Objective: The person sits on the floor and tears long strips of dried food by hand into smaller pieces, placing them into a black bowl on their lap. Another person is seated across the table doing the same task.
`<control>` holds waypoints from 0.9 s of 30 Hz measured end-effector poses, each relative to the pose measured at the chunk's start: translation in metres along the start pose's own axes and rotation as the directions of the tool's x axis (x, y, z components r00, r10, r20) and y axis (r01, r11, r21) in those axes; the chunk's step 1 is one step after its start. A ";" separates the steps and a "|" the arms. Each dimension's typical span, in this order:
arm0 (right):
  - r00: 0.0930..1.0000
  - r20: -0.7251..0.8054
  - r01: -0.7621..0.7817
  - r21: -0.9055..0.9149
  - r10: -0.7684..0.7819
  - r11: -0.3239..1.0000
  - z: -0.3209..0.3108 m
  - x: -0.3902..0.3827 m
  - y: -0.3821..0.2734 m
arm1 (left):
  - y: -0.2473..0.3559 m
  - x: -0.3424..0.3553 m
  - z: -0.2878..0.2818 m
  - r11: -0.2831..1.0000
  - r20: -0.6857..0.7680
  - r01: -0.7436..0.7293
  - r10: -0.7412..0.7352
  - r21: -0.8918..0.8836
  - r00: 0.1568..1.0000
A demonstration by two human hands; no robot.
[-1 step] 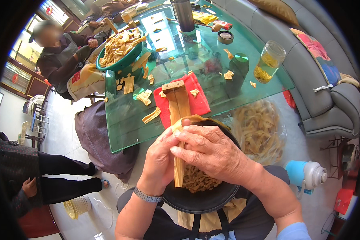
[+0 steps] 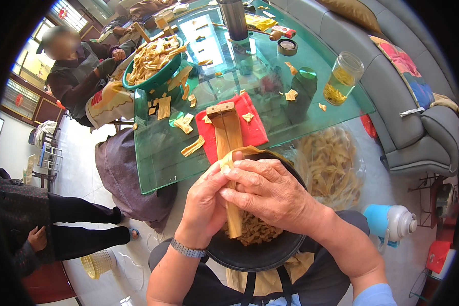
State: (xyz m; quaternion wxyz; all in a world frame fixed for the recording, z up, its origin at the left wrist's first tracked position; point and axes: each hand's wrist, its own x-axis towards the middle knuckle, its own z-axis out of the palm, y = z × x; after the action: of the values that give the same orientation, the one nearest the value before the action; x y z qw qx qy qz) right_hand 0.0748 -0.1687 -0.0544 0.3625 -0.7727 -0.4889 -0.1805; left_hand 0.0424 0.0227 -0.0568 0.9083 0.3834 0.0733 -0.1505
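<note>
Both my hands are close together above a black bowl on my lap, which holds small chopped tan pieces. My left hand and my right hand are closed around a tan dried strip, whose lower end hangs over the bowl. Another part of the tan material curves up behind my fingers. Just beyond them, a wooden board with a crosspiece at its far end rests on a red cloth at the table edge. My fingers hide where strip and board meet.
Loose tan pieces lie on the glass table. A green basin of strips stands far left, near a seated person. A glass jar is at right. Beside my legs are a bag of strips and a blue flask. Another person stands left.
The lower end of the strip below my hands has swung slightly to the right. My right fingers have shifted a little; the rest looks the same.
</note>
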 end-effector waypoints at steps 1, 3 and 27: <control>1.000 0.011 0.019 -0.038 -0.019 0.999 0.000 -0.001 -0.001 | -0.001 0.000 0.000 1.000 -0.004 -0.003 0.004 0.010 1.000; 0.998 -0.013 0.057 -0.058 -0.058 0.997 0.004 -0.002 -0.003 | -0.004 0.000 -0.005 1.000 -0.008 0.026 -0.026 -0.011 1.000; 0.881 -0.024 -0.424 0.404 0.473 0.811 -0.008 0.002 -0.017 | -0.003 -0.008 0.015 0.638 0.054 0.236 -0.401 0.733 0.915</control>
State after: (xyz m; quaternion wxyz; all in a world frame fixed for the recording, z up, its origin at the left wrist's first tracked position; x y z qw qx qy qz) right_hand 0.0609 -0.1686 -0.0412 0.5694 -0.7664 -0.2950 -0.0370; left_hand 0.0342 0.0118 -0.0461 0.6491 0.6669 -0.0211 -0.3652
